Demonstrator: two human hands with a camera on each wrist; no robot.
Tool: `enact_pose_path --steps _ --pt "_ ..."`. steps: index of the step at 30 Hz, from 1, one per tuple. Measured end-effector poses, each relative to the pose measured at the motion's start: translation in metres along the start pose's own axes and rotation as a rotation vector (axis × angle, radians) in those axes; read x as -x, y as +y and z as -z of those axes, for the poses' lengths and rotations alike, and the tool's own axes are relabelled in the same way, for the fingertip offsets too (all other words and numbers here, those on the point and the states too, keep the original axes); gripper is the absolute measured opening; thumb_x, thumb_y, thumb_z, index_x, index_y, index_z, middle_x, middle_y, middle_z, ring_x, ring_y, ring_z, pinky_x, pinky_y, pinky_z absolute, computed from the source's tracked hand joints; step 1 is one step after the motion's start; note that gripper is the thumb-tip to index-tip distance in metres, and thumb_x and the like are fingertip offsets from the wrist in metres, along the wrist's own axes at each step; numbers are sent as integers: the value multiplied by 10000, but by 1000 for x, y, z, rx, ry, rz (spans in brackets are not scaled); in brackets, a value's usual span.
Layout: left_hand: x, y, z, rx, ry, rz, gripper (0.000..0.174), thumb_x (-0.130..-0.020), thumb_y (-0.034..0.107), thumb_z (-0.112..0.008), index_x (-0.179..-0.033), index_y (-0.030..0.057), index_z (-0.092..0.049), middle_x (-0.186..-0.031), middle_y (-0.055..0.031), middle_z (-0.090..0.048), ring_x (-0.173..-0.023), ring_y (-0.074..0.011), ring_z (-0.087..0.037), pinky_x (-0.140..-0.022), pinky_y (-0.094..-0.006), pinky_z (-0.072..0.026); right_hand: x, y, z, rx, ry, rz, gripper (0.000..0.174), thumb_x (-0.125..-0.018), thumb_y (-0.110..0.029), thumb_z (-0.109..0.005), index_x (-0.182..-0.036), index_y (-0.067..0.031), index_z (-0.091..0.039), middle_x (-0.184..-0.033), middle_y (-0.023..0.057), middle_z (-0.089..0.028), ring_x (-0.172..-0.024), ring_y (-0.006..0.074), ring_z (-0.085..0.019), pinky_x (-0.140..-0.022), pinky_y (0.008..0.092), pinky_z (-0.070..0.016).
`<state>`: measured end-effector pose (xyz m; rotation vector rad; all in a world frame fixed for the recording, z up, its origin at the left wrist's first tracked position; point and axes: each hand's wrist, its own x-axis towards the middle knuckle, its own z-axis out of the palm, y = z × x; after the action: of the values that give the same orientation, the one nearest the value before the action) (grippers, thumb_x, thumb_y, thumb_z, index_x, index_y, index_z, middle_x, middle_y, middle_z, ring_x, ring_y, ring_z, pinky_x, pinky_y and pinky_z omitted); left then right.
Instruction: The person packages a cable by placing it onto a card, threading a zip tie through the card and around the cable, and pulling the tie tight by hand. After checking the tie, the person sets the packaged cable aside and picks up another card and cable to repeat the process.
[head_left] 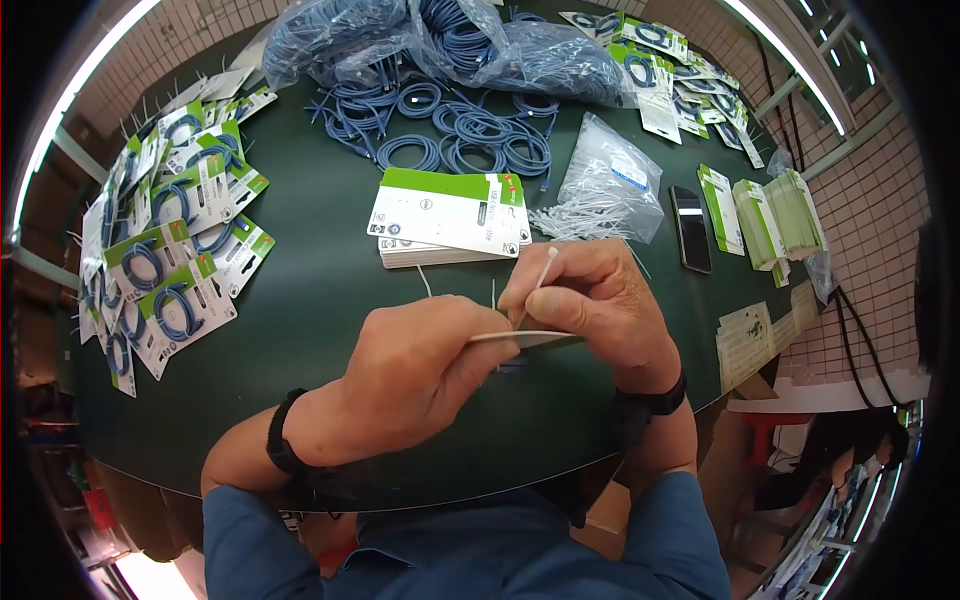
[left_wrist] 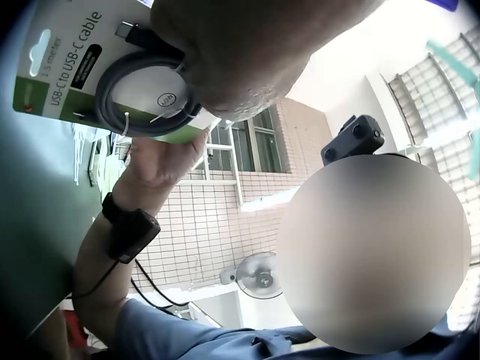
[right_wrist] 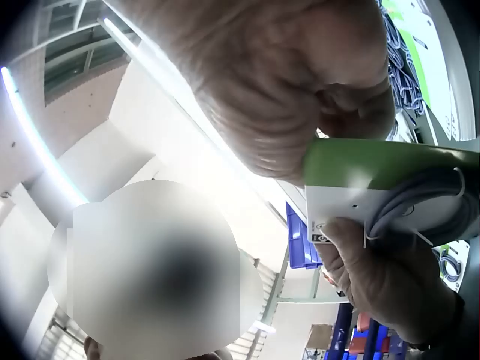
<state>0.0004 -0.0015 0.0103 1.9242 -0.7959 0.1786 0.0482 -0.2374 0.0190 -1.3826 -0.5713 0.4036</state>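
Observation:
My left hand grips a white and green packaging card, seen nearly edge-on from the head. In the left wrist view a grey-blue coiled USB-C cable lies against the card's printed face, with a white tie around the coil. Above the card's back, my right hand pinches a thin white cable tie between thumb and forefinger. The right wrist view has tie ends sticking out by the cable, with the left thumb pressed on the card. Part of the card is hidden behind the hands.
A stack of printed cards lies just beyond the hands, with a bag of white ties beside it. Loose blue cables and a phone are farther out. Carded cables cover the left side; card bundles stand right.

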Motion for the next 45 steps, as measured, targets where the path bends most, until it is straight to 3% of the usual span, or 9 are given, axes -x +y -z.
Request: enact_pose_path --steps 3,6,7,10,14,18,26,36,45 --pt "-4 -12 -9 290 101 208 163 -1051 100 -631 -1144 -22 -685 -975 -105 -768 -850 -184 -735 -746 -322 -588 -2 10 2 -166 158 -99 269 -937 -157 -791 -1130 24 -740 -977 89 -730 -835 143 -662 -745 243 -493" --pt "-9 -31 -14 486 192 318 215 -1096 118 -569 -1216 -40 -652 -1007 -101 -765 -870 -140 -719 -763 -306 -594 -8 19 -2 77 574 167 331 -914 -126 -824 -1187 19 -706 -992 72 -711 -841 138 -635 -727 254 -489" --pt "-11 -37 -14 540 226 325 235 -1106 128 -550 -1243 -41 -640 -1039 -95 -764 -897 -122 -711 -777 -294 -593 -8 22 -1 75 568 168 331 -914 -126 -824 -1187 19 -706 -992 72 -711 -841 138 -635 -727 254 -489" --pt "-13 -49 -13 643 275 349 260 -1118 139 -523 -1275 -42 -625 -1090 -93 -760 -934 -104 -702 -801 -279 -590 -7 26 2 653 425 494 315 -832 -40 -863 -1118 -25 -733 -972 56 -696 -818 162 -614 -714 280 -485" --pt "-14 -61 -13 761 295 385 274 -1121 144 -508 -1291 -40 -617 -1128 -101 -751 -956 -103 -701 -822 -274 -587 -11 26 -9 1054 213 663 397 -718 31 -886 -1074 -81 -753 -944 36 -667 -807 207 -597 -707 308 -490" --pt "-12 -66 -15 799 314 399 277 -1119 145 -509 -1299 -39 -611 -1124 -101 -749 -956 -99 -697 -829 -273 -587 -14 31 -19 1140 255 700 435 -657 45 -879 -1043 -121 -768 -924 24 -645 -801 244 -588 -682 337 -490" --pt "-12 -60 -16 840 282 396 273 -1109 130 -522 -1312 -35 -604 -1146 -101 -738 -987 -105 -693 -856 -272 -583 -15 46 -18 1162 303 796 406 -643 56 -864 -995 -119 -762 -913 21 -642 -796 224 -582 -627 336 -481" --pt "-10 -47 -9 699 165 343 366 -1027 92 -672 -1355 -42 -582 -1228 -110 -721 -1091 -130 -682 -953 -304 -568 -18 45 -19 1133 383 845 339 -673 66 -829 -970 -74 -743 -911 33 -640 -798 230 -592 -623 331 -481" --pt "-9 -51 -14 658 201 355 384 -1031 51 -644 -1383 -64 -548 -1263 -127 -705 -1110 -145 -676 -968 -311 -560 -11 45 -27 1240 339 921 281 -685 34 -810 -943 -52 -737 -987 46 -682 -814 231 -608 -672 360 -495"
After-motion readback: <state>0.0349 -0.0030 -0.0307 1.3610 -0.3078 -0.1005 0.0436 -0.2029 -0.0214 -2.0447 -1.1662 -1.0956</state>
